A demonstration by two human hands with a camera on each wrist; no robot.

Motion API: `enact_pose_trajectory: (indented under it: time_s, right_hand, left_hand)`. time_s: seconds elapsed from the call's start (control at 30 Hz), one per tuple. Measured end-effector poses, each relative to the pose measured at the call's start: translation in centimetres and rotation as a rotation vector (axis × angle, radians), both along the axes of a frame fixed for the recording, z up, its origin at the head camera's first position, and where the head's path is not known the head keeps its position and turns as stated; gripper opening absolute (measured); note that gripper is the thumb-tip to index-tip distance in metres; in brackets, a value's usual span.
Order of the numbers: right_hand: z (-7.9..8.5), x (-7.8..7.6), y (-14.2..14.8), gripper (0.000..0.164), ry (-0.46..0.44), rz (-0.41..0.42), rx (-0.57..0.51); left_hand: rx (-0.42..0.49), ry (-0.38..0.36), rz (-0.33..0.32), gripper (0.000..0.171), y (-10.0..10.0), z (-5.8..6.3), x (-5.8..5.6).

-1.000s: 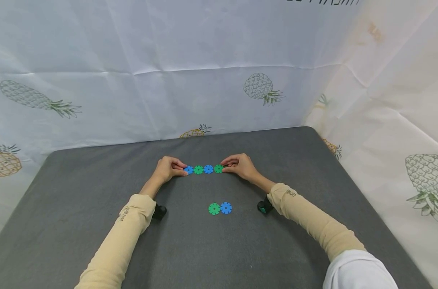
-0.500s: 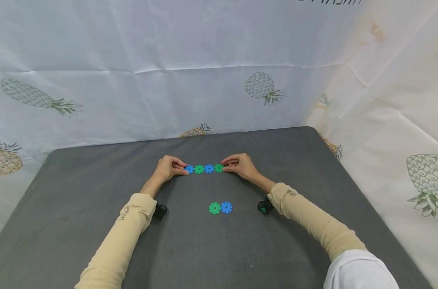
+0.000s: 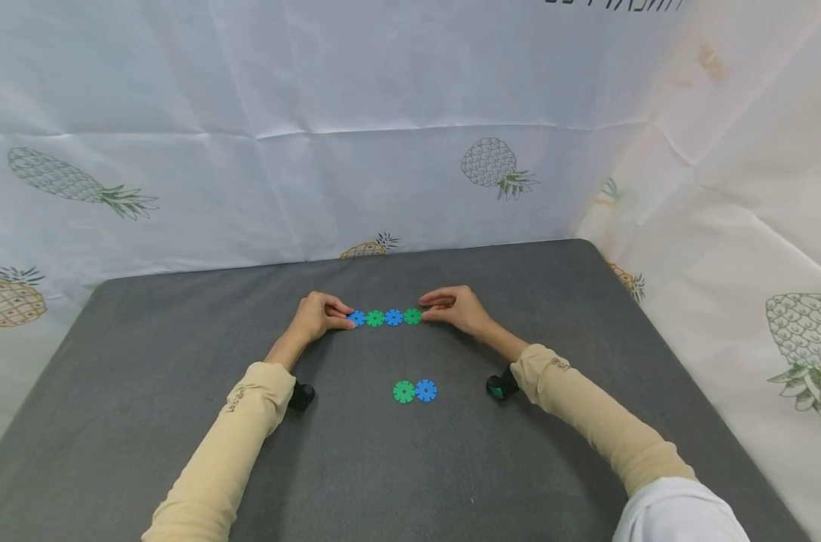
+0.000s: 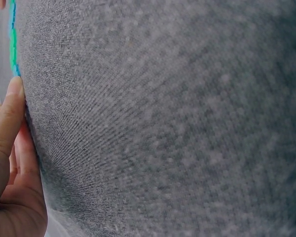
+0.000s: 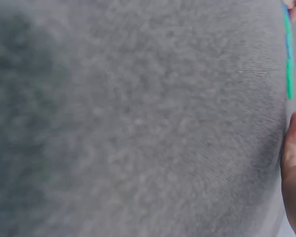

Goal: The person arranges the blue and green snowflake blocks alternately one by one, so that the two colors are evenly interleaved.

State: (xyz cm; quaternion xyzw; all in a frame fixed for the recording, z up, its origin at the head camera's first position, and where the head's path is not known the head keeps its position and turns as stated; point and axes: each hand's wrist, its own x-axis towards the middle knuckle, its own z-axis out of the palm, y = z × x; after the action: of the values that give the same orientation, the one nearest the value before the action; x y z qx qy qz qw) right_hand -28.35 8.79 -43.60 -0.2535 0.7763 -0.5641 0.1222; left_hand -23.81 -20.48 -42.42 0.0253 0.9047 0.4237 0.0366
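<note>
Four-colour-alternating is the look of a row of flat notched discs lying across the far part of the table: a blue disc, a green disc, another blue disc and a green end disc. My left hand pinches the blue disc at the row's left end between thumb and fingers. Beside the right end is my right hand, fingers relaxed and holding nothing. The right wrist view shows a small gap between its thumb and the green end disc.
Nearer on the grey table lie a green disc and a blue disc, edge to edge. A white cloth with pineapple prints hangs behind the table and along its right side.
My right hand has let go of the green end disc and drawn slightly to the right. My left hand keeps its pinch on the blue disc; the row lies as before.
</note>
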Motion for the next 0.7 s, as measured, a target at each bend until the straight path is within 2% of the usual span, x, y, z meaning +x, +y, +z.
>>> enact_pose_trajectory:
  time_s: [0.23,0.47,0.7]
  right_hand:
    - [1.2,1.0,1.0,0.035,-0.123,-0.018,-0.090]
    - [1.7,2.2,2.0,0.034,-0.165,-0.021,-0.154]
    - [1.8,3.6,2.6,0.034,-0.207,-0.026,-0.169]
  left_hand:
    - [-0.003,-0.012,0.010,0.019,0.0,0.0,0.0]
    - [0.004,-0.014,0.004,0.019,-0.1,0.0,0.1]
    - [0.008,-0.011,-0.011,0.019,0.0,0.0,0.0]
